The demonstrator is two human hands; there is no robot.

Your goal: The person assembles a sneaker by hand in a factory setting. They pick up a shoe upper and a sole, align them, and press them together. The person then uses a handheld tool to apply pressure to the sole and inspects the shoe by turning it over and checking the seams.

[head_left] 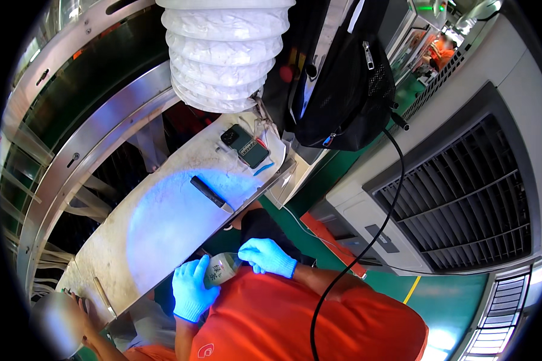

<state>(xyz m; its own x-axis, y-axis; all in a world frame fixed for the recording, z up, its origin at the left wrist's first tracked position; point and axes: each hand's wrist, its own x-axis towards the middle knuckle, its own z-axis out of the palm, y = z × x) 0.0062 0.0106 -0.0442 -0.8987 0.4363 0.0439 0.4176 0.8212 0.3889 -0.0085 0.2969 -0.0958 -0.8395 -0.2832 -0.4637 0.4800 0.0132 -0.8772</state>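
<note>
A plastic drink bottle (218,271) with a pale label and a clear upper part lies tilted against my orange shirt, just off the table's near edge. My left hand (194,287), in a light blue glove, is wrapped round the bottle's body from the left. At the bottle's clear end is my right hand (267,257), gloved alike, its fingers curled on that end. The cap cannot be seen. On the worn pale table (168,210) beyond my hands, a black-handled blade tool (211,194) rests in a patch of bluish light.
A dark phone (246,146) and a small blue strip (264,169) lie at the table's far end. White ducting (226,51) hangs above. A black bag (346,90) and large air cooler (457,186) stand right; a black cable (384,228) crosses. Another person's hand (81,310) is near a thin stick (104,296).
</note>
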